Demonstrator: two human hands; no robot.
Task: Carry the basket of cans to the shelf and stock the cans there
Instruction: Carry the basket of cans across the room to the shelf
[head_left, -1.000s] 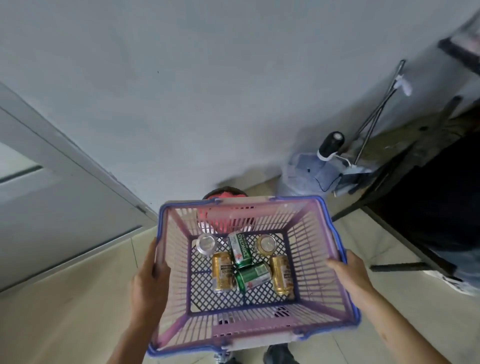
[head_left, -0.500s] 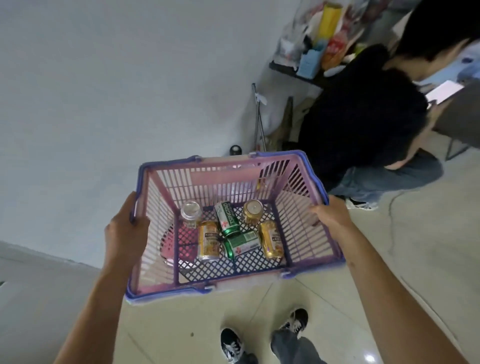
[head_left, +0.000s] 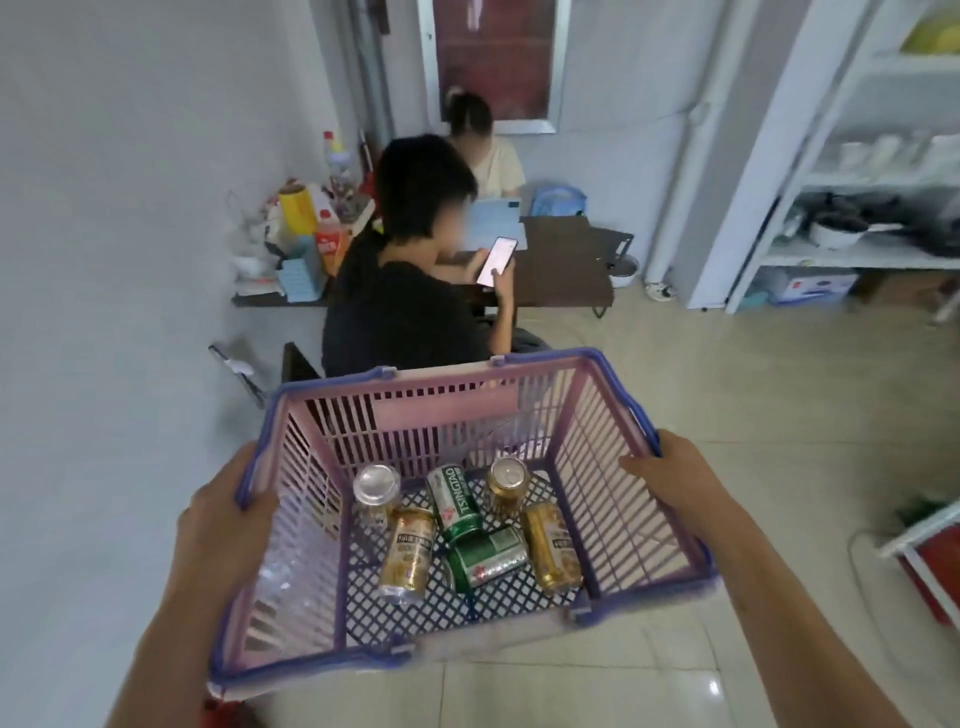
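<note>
While both hands grip its rim, pink basket (head_left: 447, 400) holds 6 cans: left hand (head_left: 223, 525) and right hand (head_left: 675, 475), fingers (head_left: 636, 462) curled over opposite rims.

1. Your basket (head_left: 447, 397) has pale pink slatted walls, a purple-blue rim and a dark blue lattice floor.
2. You carry two green cans (head_left: 453, 499) with white lettering and a red mark.
3. You also carry two gold cans lying flat (head_left: 408, 553), with white label bands.
4. Two upright cans (head_left: 376, 486) show silver and gold tops.
5. The floor (head_left: 753, 395) ahead of you is glossy cream tile with thin grey joints.
6. The shelf unit (head_left: 748, 234) on your right is white.
7. The low table (head_left: 561, 270) is dark brown.
8. The nearer seated person (head_left: 395, 312) wears black; the farther one (head_left: 498, 166) wears cream.
9. The wall (head_left: 130, 208) on your left is plain pale grey.
</note>
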